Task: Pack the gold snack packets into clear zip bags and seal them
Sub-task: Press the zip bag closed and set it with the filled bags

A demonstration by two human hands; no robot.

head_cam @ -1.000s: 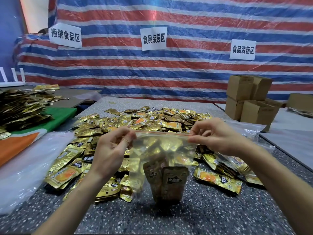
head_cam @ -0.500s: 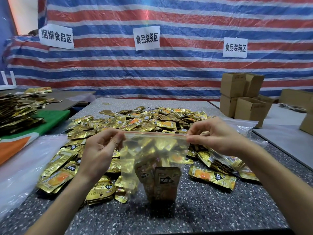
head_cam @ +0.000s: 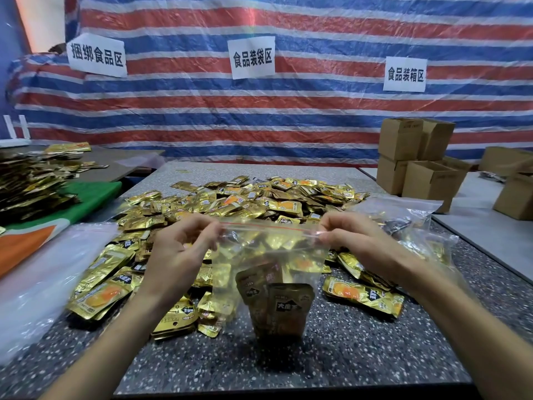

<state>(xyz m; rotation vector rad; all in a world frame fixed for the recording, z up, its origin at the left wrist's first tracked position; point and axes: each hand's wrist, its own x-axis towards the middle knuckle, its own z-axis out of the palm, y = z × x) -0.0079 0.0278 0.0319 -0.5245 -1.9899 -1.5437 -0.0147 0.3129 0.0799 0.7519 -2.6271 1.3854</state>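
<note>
The clear zip bag (head_cam: 268,255) hangs between both hands, just above the near part of the desk (head_cam: 331,362); whether its bottom touches the surface I cannot tell. A few gold snack packets (head_cam: 284,307) sit upright in its lower half, and the upper half is slack film. The film looks thin, limp and slick, so the stiffer red zip strip (head_cam: 268,225) along the mouth is probably the sound place to hold it. The load seems light (foil sachets, not much in them), but it will likely swing and pull the mouth out of line.

The left hand (head_cam: 178,255) pinches the strip's left end with curled fingers (head_cam: 209,230). The right hand (head_cam: 356,241) pinches the right end, fingers (head_cam: 328,228) clamped on it, stretching the strip taut.

Behind lies the loose packet heap (head_cam: 245,197), with more bags (head_cam: 403,212) to the right and cardboard boxes (head_cam: 415,168) beyond.
</note>
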